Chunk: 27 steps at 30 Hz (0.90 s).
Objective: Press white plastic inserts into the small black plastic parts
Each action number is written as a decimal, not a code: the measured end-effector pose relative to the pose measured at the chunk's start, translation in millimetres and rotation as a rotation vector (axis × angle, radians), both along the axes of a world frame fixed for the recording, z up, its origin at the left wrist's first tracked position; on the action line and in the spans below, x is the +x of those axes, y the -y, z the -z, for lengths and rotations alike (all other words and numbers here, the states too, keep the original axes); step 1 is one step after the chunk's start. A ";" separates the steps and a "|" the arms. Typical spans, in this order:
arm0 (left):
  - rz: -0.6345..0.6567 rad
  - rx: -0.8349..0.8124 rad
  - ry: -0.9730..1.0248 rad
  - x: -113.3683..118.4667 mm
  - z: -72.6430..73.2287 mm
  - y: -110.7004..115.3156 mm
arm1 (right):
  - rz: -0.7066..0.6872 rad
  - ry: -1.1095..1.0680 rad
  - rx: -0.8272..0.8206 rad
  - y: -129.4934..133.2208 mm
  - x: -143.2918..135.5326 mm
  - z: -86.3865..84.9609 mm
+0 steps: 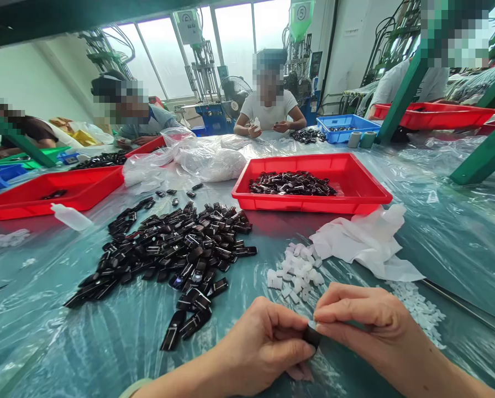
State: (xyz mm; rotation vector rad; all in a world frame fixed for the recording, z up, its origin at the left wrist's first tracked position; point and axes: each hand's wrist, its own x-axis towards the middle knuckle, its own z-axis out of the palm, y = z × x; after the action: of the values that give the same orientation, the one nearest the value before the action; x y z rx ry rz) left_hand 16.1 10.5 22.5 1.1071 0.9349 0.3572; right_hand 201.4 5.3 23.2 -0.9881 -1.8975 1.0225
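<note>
Low at the front, my left hand [268,342] is closed on a small black plastic part [312,337], mostly hidden by the fingers. My right hand [367,320] pinches a small whitish piece [311,324] against the upper end of that part, and both hands nearly touch. Just beyond them lies a heap of white plastic pieces [299,271]. Smaller translucent bits [421,309] are spread beside my right wrist. To the left is a large pile of glossy black parts [189,243], with a few loose ones trailing toward my left forearm.
A red tray [311,204] with more black parts stands ahead, a crumpled white sheet [363,240] before it. Another red tray [57,190], a white squeeze bottle [71,217] and plastic bags [206,157] lie left. Green posts [415,72] rise right. Several people sit around the table.
</note>
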 end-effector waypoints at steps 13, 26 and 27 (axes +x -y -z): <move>-0.029 -0.044 0.025 0.6 -3.1 1.5 | -0.043 0.072 0.039 4.8 -1.1 2.8; -0.057 -0.047 0.043 1.9 -1.5 -0.2 | -0.022 0.063 0.074 4.8 -2.8 3.1; -0.061 -0.045 0.039 1.9 -1.6 0.1 | -0.024 0.062 0.052 5.1 -2.5 4.0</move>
State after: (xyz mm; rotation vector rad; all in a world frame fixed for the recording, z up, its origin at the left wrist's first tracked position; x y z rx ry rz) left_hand 18.0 10.4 24.1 1.0291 0.9394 0.4048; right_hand 198.9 0.2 19.3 -0.9794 -1.9804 0.9615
